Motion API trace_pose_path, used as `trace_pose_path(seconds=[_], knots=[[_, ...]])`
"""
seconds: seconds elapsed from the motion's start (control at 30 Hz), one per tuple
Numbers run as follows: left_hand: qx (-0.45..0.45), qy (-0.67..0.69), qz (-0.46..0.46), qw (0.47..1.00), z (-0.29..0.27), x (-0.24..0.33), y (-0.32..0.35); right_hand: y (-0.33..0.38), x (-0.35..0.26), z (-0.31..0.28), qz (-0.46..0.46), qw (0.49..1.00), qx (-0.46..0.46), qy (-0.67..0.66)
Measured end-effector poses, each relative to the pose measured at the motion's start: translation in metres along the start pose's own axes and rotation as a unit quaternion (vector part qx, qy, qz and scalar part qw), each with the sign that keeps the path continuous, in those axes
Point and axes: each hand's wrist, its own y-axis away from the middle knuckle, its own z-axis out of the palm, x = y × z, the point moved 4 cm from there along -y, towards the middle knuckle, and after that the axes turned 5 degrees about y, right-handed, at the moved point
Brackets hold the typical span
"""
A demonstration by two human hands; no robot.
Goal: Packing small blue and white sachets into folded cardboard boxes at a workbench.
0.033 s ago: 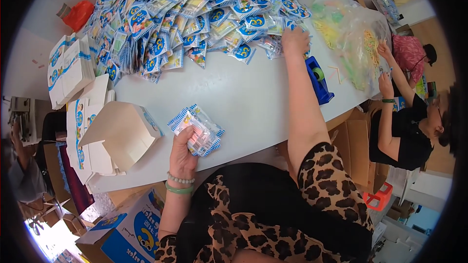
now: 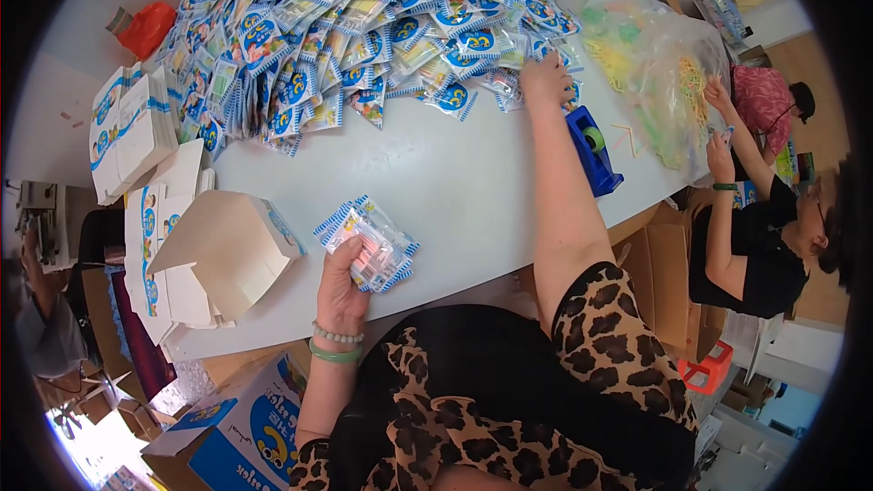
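Observation:
My left hand (image 2: 344,280) is closed on a small stack of clear packets (image 2: 373,245) with blue-striped ends. The thumb lies on top, and pink pieces show through the wrapping. At the right edge of a large pile of similar packets (image 2: 364,45), my right hand (image 2: 546,82) reaches in with its fingers bent down. The fingertips are hidden, and a bit of blue wrapping shows beside the palm. Close to that wrist stands a blue tape dispenser (image 2: 596,159) with a green roll. An opened white carton (image 2: 232,250) lies left of my left hand.
Flat white cartons (image 2: 136,132) are stacked at the left table edge, near a red plastic bag (image 2: 147,29). On the right lies a clear bag (image 2: 659,82) of yellow and green pieces, with a co-worker's hands (image 2: 720,150) at it. A printed box (image 2: 241,427) stands below the table.
My right hand has shifted very slightly left at the pile's edge. My left hand and its packets look the same.

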Motion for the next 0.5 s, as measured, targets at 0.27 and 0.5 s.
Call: trace_pose_path(seconds=[0.27,0.5], knots=[[-0.001,0.000,0.013,1.000,-0.005,0.003,0.004,0.116,-0.027,-0.022,-0.150,0.979,-0.128,0.042],[0.018,0.003,0.005,1.000,-0.013,0.000,0.016,0.203,-0.037,-0.100,-0.339,0.897,-0.275,-0.070]])
